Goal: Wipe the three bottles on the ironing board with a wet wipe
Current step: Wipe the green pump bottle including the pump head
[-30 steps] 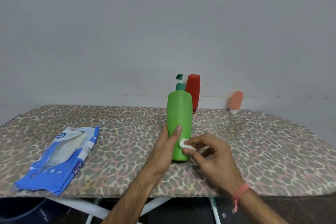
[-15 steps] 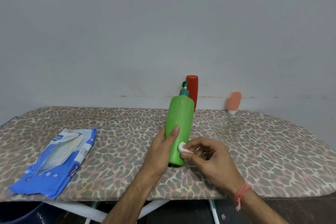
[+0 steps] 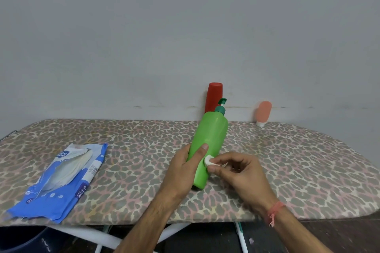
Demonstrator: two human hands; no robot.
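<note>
On board (image 3: 287,170), centre: green bottle (image 3: 209,141), now tilted right from upright, base down. Left hand (image 3: 185,170) grips its body; right hand (image 3: 236,170) pinches wipe (image 3: 208,160) against its side. First bottle under wiping. Red bottle (image 3: 213,96), pink bottle (image 3: 263,112) behind, seemingly untouched.

A second ago the green plastic pump bottle (image 3: 209,146) stood upright on the leopard-print ironing board (image 3: 287,162). Now the left hand (image 3: 183,172) has tipped its top toward the right, base still on the board.
</note>
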